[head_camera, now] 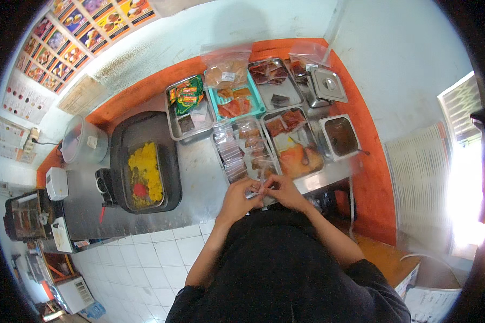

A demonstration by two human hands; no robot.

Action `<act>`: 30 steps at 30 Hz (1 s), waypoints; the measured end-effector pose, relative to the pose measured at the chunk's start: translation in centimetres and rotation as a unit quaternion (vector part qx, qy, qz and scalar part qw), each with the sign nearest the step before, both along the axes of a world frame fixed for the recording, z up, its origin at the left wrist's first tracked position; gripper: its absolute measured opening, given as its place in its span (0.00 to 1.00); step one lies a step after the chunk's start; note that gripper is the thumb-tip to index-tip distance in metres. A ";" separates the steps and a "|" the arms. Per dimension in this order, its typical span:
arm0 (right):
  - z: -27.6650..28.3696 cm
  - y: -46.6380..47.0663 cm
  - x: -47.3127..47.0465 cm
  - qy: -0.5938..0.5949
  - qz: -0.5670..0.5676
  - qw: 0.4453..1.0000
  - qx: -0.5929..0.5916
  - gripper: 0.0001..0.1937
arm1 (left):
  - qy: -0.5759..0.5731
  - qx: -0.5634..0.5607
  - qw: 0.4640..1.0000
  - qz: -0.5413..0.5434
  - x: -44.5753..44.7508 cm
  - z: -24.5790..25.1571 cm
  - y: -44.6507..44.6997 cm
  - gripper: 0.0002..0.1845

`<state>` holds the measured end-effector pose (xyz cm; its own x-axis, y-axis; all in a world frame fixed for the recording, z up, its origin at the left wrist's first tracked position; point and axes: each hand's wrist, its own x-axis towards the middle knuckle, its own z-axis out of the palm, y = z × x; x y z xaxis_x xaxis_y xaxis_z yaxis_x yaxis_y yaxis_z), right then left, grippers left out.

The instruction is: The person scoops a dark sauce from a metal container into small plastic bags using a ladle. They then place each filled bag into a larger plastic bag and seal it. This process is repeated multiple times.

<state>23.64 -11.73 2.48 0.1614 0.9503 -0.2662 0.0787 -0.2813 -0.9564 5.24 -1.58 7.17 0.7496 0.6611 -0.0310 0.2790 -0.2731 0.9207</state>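
My left hand [242, 198] and my right hand [281, 191] meet close to my body at the near edge of the steel counter, fingers pinching a small clear plastic bag [262, 186] between them. What the bag holds cannot be made out. Just beyond them lies a metal tray [248, 149] with rows of small packed bags, some with brown contents. Right of it, another metal tray [293, 145] carries red-brown packets and orange and pale food, with a dark-handled utensil. A square metal container of brown sauce [339, 136] stands farther right.
A black roasting pan [118, 161] with yellow food stands left. Behind are a tray of green sachets [189, 97], a turquoise basket [260, 105], another steel tray [285, 95] and a lidded metal container [328, 84]. A clear plastic tub [85, 141] and white kitchen scale [57, 183] stand far left.
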 end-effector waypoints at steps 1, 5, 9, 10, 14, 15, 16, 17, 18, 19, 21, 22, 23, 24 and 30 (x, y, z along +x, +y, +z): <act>0.0 -0.1 0.1 -0.004 0.002 1.000 -0.008 0.10 | -0.002 0.006 1.000 -0.002 0.2 -0.1 -0.3 0.11; 0.7 -0.6 1.1 -0.033 0.027 0.999 0.017 0.08 | -0.006 0.032 0.999 -0.029 1.1 0.0 -0.6 0.10; 1.8 -1.1 2.4 -0.046 0.050 0.997 0.044 0.10 | 0.014 0.015 0.999 -0.042 1.6 0.1 -0.4 0.09; 2.0 -1.2 2.5 -0.060 0.054 0.995 0.060 0.10 | 0.030 0.013 0.999 -0.037 1.9 0.0 -0.5 0.08; 2.3 -0.9 1.9 -0.272 0.054 0.954 0.109 0.15 | 0.038 0.091 0.994 0.050 3.9 -0.7 -2.6 0.08; 2.5 -0.9 1.7 -0.311 0.061 0.945 0.076 0.15 | 0.042 0.142 0.987 0.065 4.7 -0.7 -3.3 0.08; 2.6 -0.9 1.6 -0.349 0.070 0.934 0.034 0.15 | 0.058 0.181 0.979 0.072 5.3 -0.7 -3.5 0.07; 2.9 -0.9 1.6 -0.392 0.088 0.916 -0.014 0.15 | 0.052 0.192 0.975 0.099 5.8 -0.5 -3.4 0.07; 3.1 -0.9 1.7 -0.399 0.090 0.912 -0.032 0.15 | 0.058 0.193 0.972 0.120 6.2 -0.2 -3.2 0.06; 3.4 -0.9 2.0 -0.373 0.057 0.926 0.006 0.15 | 0.057 0.201 0.967 0.144 6.5 0.2 -2.8 0.06; 4.0 -1.1 2.7 -0.337 0.023 0.940 0.043 0.16 | 0.063 0.156 0.981 0.093 7.5 0.8 -2.9 0.06; 4.3 -1.2 3.3 -0.313 0.017 0.948 0.057 0.17 | 0.044 0.137 0.987 0.073 8.0 1.1 -2.9 0.06; 4.5 -1.3 3.9 -0.292 0.015 0.953 0.074 0.17 | 0.062 0.139 0.986 0.061 8.6 1.3 -2.7 0.06; 4.7 -1.4 4.4 -0.270 0.015 0.959 0.091 0.18 | 0.065 0.142 0.986 0.050 9.1 1.5 -2.5 0.07; 5.9 -2.3 7.1 -0.303 -0.171 0.919 0.185 0.07 | -0.027 0.188 0.982 0.019 11.7 3.3 -2.2 0.11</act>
<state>30.69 -14.05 8.37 0.4800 0.8237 0.3018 0.5963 -0.0540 -0.8010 16.94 -3.74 10.47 0.7185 0.6454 0.2591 0.2494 -0.5869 0.7703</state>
